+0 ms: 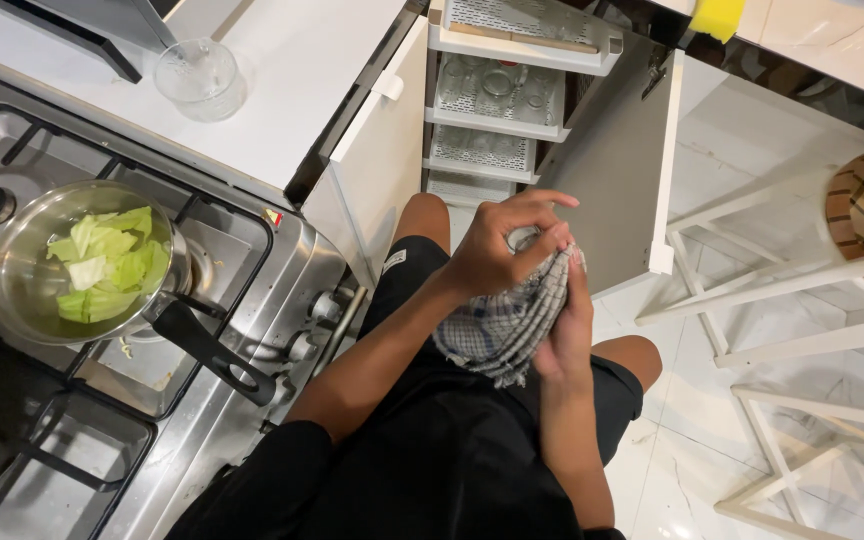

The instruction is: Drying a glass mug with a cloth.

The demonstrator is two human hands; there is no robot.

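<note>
A grey checked cloth point(505, 325) is bunched between both of my hands in front of my body. My left hand point(497, 245) closes over its top, fingers curled round the fabric. My right hand point(567, 320) holds it from the right side and below. To the left, on the steel gas stove point(252, 300), stands a small steel saucepan point(27, 230) with a black handle point(214, 352), holding pieces of green cabbage point(107, 265). Neither hand touches the pan.
A clear glass cup point(200, 78) stands on the white counter point(302, 70). An open cabinet door point(617, 160) shows white pull-out racks point(497, 95) ahead of me. White wooden stools point(802, 290) stand on the marble floor to the right. A yellow sponge point(718, 17) lies on the far counter.
</note>
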